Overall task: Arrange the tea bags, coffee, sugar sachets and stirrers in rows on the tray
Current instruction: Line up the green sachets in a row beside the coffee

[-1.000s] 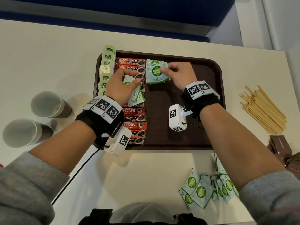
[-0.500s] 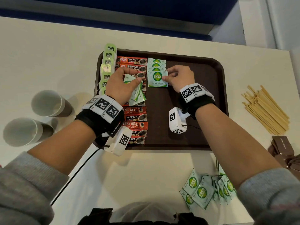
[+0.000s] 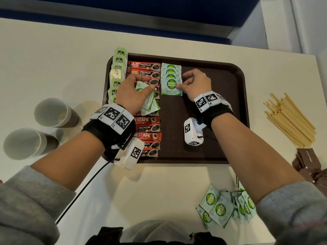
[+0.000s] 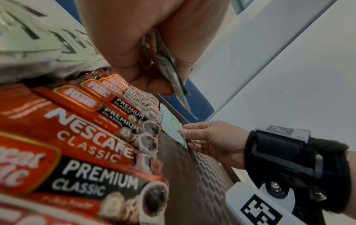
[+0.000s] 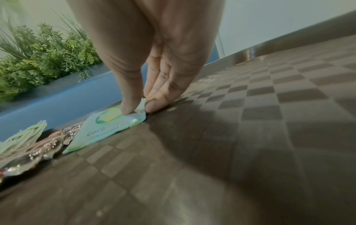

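Observation:
A dark brown tray (image 3: 228, 96) holds a column of green tea bags (image 3: 118, 71) along its left rim, a column of red coffee sticks (image 3: 146, 127) beside it, and a short overlapping column of pale green sugar sachets (image 3: 171, 75). My right hand (image 3: 195, 85) pinches the right edge of the nearest sugar sachet (image 3: 171, 87) (image 5: 108, 126), which lies flat on the tray. My left hand (image 3: 131, 92) hovers over the coffee sticks and grips a fanned bunch of sugar sachets (image 3: 149, 101) (image 4: 173, 79).
More sugar sachets (image 3: 224, 209) lie loose on the table near me at the right. Wooden stirrers (image 3: 290, 119) are piled right of the tray, with brown packets (image 3: 307, 159) below them. Two paper cups (image 3: 53, 113) (image 3: 26, 143) stand at the left.
My right hand drew a sugar sachet slightly toward me and laid it flat, overlapping the ones behind it. The left hand stayed in place with its bunch.

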The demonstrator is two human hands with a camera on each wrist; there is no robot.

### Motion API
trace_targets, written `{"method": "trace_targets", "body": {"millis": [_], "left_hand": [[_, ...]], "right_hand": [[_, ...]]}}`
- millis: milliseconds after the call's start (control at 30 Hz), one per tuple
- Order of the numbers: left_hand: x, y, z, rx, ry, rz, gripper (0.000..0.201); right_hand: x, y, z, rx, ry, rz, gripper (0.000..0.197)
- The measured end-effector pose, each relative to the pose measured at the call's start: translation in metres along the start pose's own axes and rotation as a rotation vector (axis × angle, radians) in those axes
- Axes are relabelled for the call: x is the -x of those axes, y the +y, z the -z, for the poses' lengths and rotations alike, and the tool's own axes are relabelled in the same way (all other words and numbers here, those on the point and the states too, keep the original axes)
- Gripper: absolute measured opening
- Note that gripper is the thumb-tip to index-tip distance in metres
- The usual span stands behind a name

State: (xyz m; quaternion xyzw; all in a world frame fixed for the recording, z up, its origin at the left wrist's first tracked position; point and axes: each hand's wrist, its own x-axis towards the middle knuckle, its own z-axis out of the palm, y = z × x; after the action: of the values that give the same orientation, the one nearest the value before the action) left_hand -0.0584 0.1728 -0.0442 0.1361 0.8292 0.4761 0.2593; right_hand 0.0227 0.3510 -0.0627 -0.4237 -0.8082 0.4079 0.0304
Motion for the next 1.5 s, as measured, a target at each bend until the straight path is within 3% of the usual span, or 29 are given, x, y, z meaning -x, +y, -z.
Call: {"method": "trace_targets", "body": {"millis": [400, 633, 867, 1000, 1167, 1300, 1500], "left_hand": [[0.003, 0.006, 0.001, 0.004, 0.001, 0.026, 0.022], [0.005, 0.011, -0.001, 0.086, -0.061, 0.054, 0.047], [0.008, 0.010, -0.004, 0.058, -0.052, -0.037, 0.056], [0.009, 0.010, -0.003, 0.031, -0.059, -0.065, 0.053], [0.008, 0.008, -0.005, 0.015, -0.054, -0.076, 0.045], [0.006, 0.006, -0.006, 0.004, -0.048, -0.083, 0.029], [0.004, 0.004, -0.005, -0.018, -0.042, -0.069, 0.024]], "right_hand": [[0.001, -0.001, 0.000, 0.010, -0.008, 0.004, 0.032], [0.007, -0.005, -0.002, 0.050, 0.016, 0.093, 0.025], [0.021, -0.025, -0.001, -0.105, -0.310, 0.211, 0.020], [0.022, -0.031, 0.000, -0.177, -0.397, 0.269, 0.008], [0.015, -0.030, 0.002, -0.261, -0.257, 0.278, 0.018], [0.014, -0.027, 0.007, -0.319, -0.194, 0.236, 0.010], [0.016, -0.019, 0.011, -0.278, -0.341, 0.199, 0.010]]}}
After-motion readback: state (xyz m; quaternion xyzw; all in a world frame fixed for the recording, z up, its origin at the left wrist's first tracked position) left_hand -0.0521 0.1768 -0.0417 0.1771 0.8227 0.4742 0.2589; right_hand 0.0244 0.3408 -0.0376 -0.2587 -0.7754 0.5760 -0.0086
